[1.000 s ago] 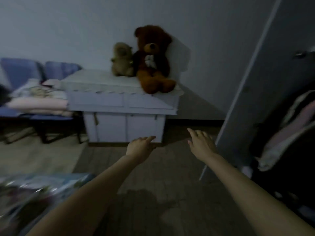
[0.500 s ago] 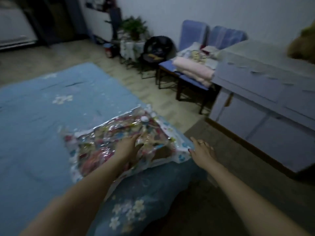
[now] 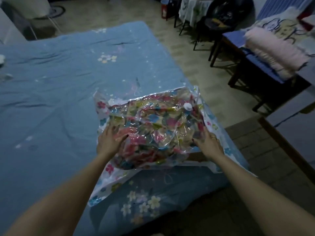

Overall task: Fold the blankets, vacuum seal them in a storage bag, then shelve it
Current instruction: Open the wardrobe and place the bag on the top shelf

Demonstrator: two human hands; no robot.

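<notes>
**Two hands on the squished bag**

We see a clear storage bag (image 3: 153, 132) lying on a blue bed sheet (image 3: 59, 86). It sits near the corner of the bed closest to us. Inside the bag is a folded blanket (image 3: 148, 133) with lots of colors: pink, blue, yellow and green flowers. The plastic looks wrinkly and pressed tight on the blanket. A small white round cap (image 3: 187, 106) sticks up on the far right part of the bag. The edges of the bag are flat and white with little flowers, and they spread out past the blanket.

Our left hand (image 3: 109, 142) lies on the left side of the bag. Its fingers are straight and spread apart, pressing flat on the plastic. Our right hand (image 3: 208, 143) is on the right side of the bag. Its fingers touch the plastic too, and the thumb points in toward the middle. We cannot tell if that hand is pinching the bag or only resting on it. There is a ring on one finger.

Well apart, to the right, stands a dark chair (image 3: 252, 65) with a blue seat. A pink folded blanket (image 3: 272, 53) lies on it. The floor (image 3: 196, 60) between the bed and the chair is pale.
</notes>
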